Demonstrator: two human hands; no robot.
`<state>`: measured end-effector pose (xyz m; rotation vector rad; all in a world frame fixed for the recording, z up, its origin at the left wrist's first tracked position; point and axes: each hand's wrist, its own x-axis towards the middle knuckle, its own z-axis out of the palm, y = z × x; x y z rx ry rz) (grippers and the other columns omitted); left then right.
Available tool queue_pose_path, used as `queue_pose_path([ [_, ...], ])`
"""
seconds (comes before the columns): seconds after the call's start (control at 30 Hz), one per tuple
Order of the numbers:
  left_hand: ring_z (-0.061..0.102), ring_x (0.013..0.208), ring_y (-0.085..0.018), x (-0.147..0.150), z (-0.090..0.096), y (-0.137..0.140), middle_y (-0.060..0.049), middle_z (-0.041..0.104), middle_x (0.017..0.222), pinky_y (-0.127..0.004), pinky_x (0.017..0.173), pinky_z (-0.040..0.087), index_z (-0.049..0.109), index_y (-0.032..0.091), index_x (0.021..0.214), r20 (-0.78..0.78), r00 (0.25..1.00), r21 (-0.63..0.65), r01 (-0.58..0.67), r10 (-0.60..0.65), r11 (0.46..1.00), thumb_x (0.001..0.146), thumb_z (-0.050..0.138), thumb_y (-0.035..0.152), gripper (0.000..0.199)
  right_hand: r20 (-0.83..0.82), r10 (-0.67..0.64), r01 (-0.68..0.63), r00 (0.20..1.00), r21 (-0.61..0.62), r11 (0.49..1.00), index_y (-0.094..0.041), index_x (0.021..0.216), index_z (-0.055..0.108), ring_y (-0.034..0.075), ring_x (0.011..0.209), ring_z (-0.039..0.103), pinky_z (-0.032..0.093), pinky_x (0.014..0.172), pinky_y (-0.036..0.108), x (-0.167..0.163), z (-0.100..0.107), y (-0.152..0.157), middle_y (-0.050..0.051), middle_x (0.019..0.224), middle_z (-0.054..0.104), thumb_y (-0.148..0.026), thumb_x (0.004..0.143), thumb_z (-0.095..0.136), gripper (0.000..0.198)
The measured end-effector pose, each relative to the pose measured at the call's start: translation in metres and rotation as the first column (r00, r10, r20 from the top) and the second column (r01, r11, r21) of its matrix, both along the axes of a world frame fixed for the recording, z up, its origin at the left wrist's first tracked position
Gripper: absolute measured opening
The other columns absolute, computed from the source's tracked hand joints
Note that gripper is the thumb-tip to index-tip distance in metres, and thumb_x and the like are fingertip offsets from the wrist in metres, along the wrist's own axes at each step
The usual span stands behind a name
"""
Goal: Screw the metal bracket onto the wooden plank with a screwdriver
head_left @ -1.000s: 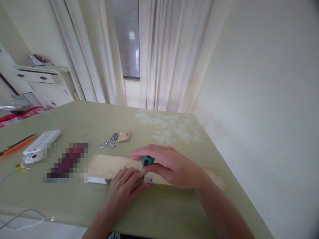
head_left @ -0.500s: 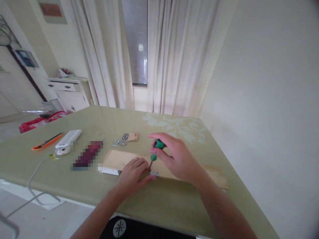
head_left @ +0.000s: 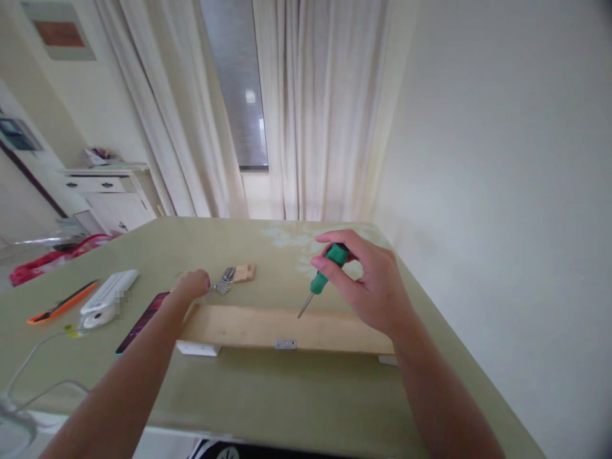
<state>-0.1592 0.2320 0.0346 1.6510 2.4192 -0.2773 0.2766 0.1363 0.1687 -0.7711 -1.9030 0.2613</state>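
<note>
Screwdriver: I see the green-handled screwdriver [head_left: 321,279] pinched in my right hand [head_left: 370,287], fingers closed round the handle, tip slanting down toward 7 o'clock and hanging clear above the wooden board [head_left: 287,328].
Change: half a second ago that tip stood on the small metal hinge [head_left: 285,345] at the board's near edge; now it is lifted off, so I judge the driving is paused.
Left hand: my left hand [head_left: 192,284] has left the hinge and gone out to 10 o'clock, fingers curled together beside the loose metal fittings [head_left: 224,282]; I cannot tell if it grips one.
Board: pale, long, lying flat on the green table [head_left: 268,395], white bracket [head_left: 197,349] under its left end.
Further left: a white device [head_left: 108,297] and an orange cutter [head_left: 60,303].
</note>
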Motion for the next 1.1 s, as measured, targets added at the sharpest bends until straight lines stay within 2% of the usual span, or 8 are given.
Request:
queue_pose_path([
  [0.1, 0.071, 0.105, -0.022, -0.013, -0.009, 0.008, -0.008, 0.071, 0.119, -0.041, 0.090, 0.062, 0.069, 0.016, 0.121, -0.004, 0.999, -0.102, 0.041, -0.042, 0.994, 0.101, 0.071, 0.038, 0.031, -0.015, -0.006, 0.006, 1.000, 0.003, 1.000, -0.024, 0.117, 0.070, 0.015, 0.078, 0.073, 0.049, 0.059, 0.023, 0.001, 0.001, 0.001, 0.001, 0.088, 0.078, -0.038, 0.100, 0.073, 0.022],
  [0.2, 0.072, 0.102, -0.022, -0.019, -0.014, 0.013, -0.007, 0.073, 0.114, -0.041, 0.090, 0.062, 0.071, 0.015, 0.114, 0.001, 0.996, -0.130, 0.093, -0.094, 0.987, 0.100, 0.072, 0.037, 0.026, -0.012, -0.007, 0.007, 1.000, 0.009, 1.000, -0.024, 0.116, 0.070, 0.014, 0.076, 0.072, 0.050, 0.061, 0.023, 0.002, 0.001, 0.003, 0.000, 0.088, 0.078, -0.037, 0.100, 0.073, 0.021],
  [0.33, 0.074, 0.101, -0.022, -0.020, -0.017, 0.012, -0.005, 0.078, 0.099, -0.034, 0.091, 0.058, 0.075, 0.018, 0.094, 0.033, 0.982, -0.079, 0.187, -0.185, 0.979, 0.089, 0.075, 0.016, 0.006, 0.013, 0.008, -0.008, 1.000, 0.001, 1.000, -0.023, 0.115, 0.070, 0.013, 0.074, 0.071, 0.049, 0.062, 0.023, 0.003, 0.000, 0.004, -0.001, 0.087, 0.077, -0.038, 0.100, 0.073, 0.021],
  [0.4, 0.076, 0.097, -0.022, -0.020, -0.018, 0.010, -0.004, 0.079, 0.093, -0.029, 0.085, 0.056, 0.075, 0.020, 0.089, 0.045, 0.975, -0.044, 0.221, -0.219, 0.974, 0.082, 0.071, 0.008, 0.014, 0.022, 0.008, -0.008, 1.000, 0.006, 1.000, -0.023, 0.115, 0.071, 0.013, 0.074, 0.070, 0.049, 0.063, 0.022, 0.003, 0.000, 0.004, -0.001, 0.088, 0.077, -0.039, 0.099, 0.073, 0.022],
  [0.5, 0.077, 0.090, -0.022, -0.018, -0.018, 0.008, -0.004, 0.079, 0.088, -0.026, 0.076, 0.053, 0.074, 0.020, 0.086, 0.051, 0.966, -0.002, 0.254, -0.254, 0.967, 0.075, 0.067, 0.007, 0.019, 0.025, -0.009, 0.009, 1.000, 0.018, 1.000, -0.024, 0.116, 0.071, 0.013, 0.074, 0.069, 0.049, 0.064, 0.023, 0.004, -0.001, 0.003, -0.001, 0.088, 0.077, -0.039, 0.100, 0.072, 0.022],
  [0.8, 0.075, 0.092, -0.026, -0.005, -0.016, 0.005, -0.005, 0.077, 0.087, -0.030, 0.080, 0.052, 0.068, 0.022, 0.072, 0.033, 0.954, 0.084, 0.294, -0.297, 0.952, 0.066, 0.063, 0.012, 0.012, 0.044, -0.004, 0.004, 0.999, 0.008, 1.000, -0.023, 0.114, 0.071, 0.013, 0.075, 0.070, 0.049, 0.065, 0.023, 0.003, -0.002, 0.006, 0.000, 0.088, 0.077, -0.038, 0.100, 0.071, 0.021],
  [0.93, 0.074, 0.092, -0.029, 0.002, -0.006, 0.002, -0.007, 0.077, 0.086, -0.032, 0.081, 0.054, 0.068, 0.022, 0.072, 0.046, 0.959, 0.135, 0.271, -0.280, 0.953, 0.064, 0.066, 0.018, 0.009, 0.044, -0.004, 0.003, 0.999, 0.012, 1.000, -0.022, 0.113, 0.071, 0.013, 0.075, 0.070, 0.050, 0.067, 0.023, 0.003, -0.003, 0.008, 0.000, 0.087, 0.077, -0.038, 0.101, 0.070, 0.020],
  [1.1, 0.074, 0.091, -0.024, 0.034, 0.024, -0.015, -0.006, 0.078, 0.094, -0.031, 0.082, 0.054, 0.070, 0.021, 0.091, 0.142, 0.924, 0.263, 0.310, -0.354, 0.914, 0.081, 0.061, 0.028, 0.016, 0.049, -0.033, 0.031, 0.998, 0.037, 0.999, -0.023, 0.114, 0.071, 0.013, 0.072, 0.069, 0.052, 0.073, 0.025, 0.002, -0.003, 0.008, -0.001, 0.087, 0.077, -0.038, 0.099, 0.074, 0.021],
])
